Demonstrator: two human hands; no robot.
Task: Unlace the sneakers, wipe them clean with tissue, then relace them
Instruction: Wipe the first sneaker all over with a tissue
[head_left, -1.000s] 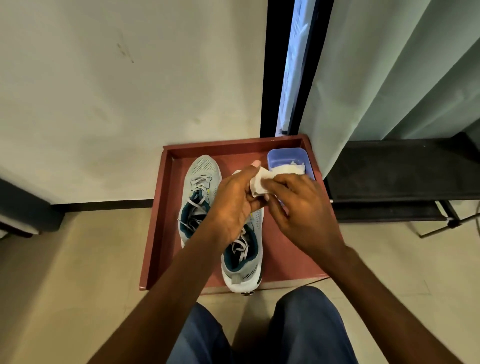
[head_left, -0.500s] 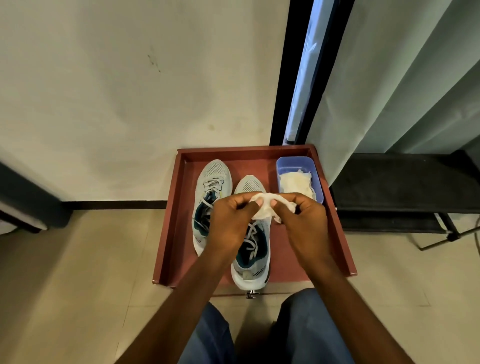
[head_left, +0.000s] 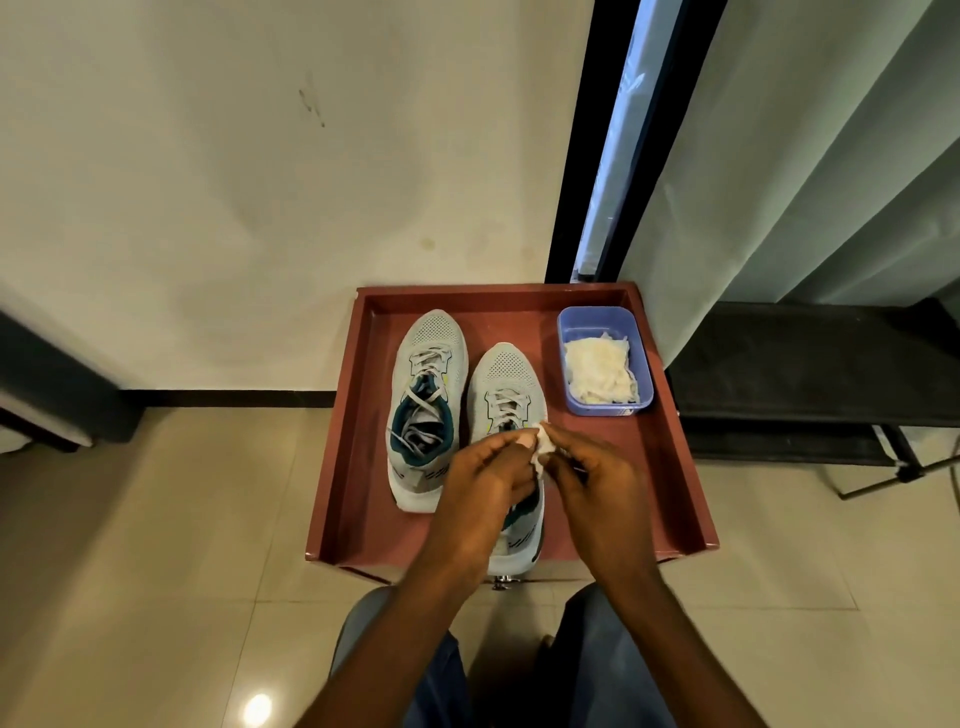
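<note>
Mid-frame, we see our left hand (head_left: 485, 475) and right hand (head_left: 592, 475) both pinching a crumpled white tissue wad (head_left: 543, 449) above the right grey mesh sneaker (head_left: 506, 384), inside the red-brown wooden tray (head_left: 670, 467).

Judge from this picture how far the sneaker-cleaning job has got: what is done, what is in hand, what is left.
Done: little. Both grey mesh sneakers, the left one and the right one, still carry laces in the red tray.
In hand: the left hand and right hand pinch a small white tissue wad above the right sneaker; more tissue fills the blue plastic tub.
Left: unlacing, wiping, relacing.
</note>
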